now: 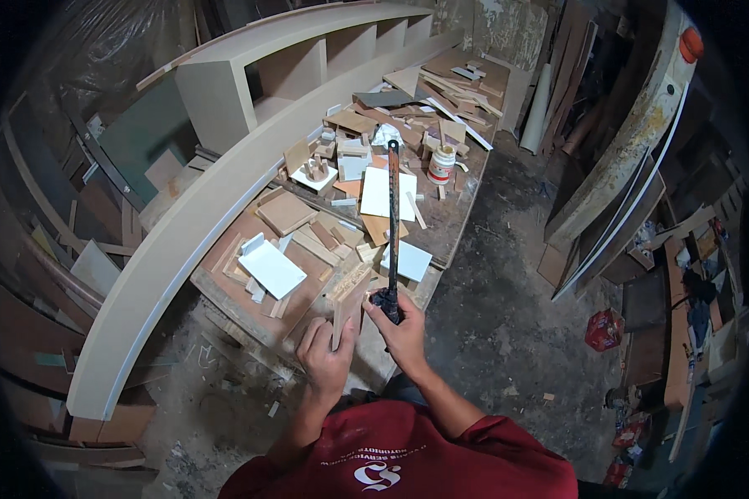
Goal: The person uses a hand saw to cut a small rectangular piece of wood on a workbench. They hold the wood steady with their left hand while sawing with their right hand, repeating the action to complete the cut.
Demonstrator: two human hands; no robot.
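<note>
My left hand point(324, 356) is closed round the lower end of a small light-brown wooden piece point(349, 298), which stands tilted up from the fingers. Close on its right, my right hand point(403, 334) grips the dark, bulky lower end of a long narrow bar-shaped tool point(394, 220). The bar is dark with rusty orange streaks and has a hole at its far tip. It points away from me over the workbench; its exact kind is unclear. Both hands are above the bench's near end. Whether the tool touches the wooden piece is hard to see.
Wood offcuts and white boards point(272, 266) litter the workbench point(462, 218). A white jar point(441, 165) with a red label stands near its right edge. Along the left runs a long beige shelf unit point(216, 100) with a long panel point(162, 279) before it. Debris dots the floor.
</note>
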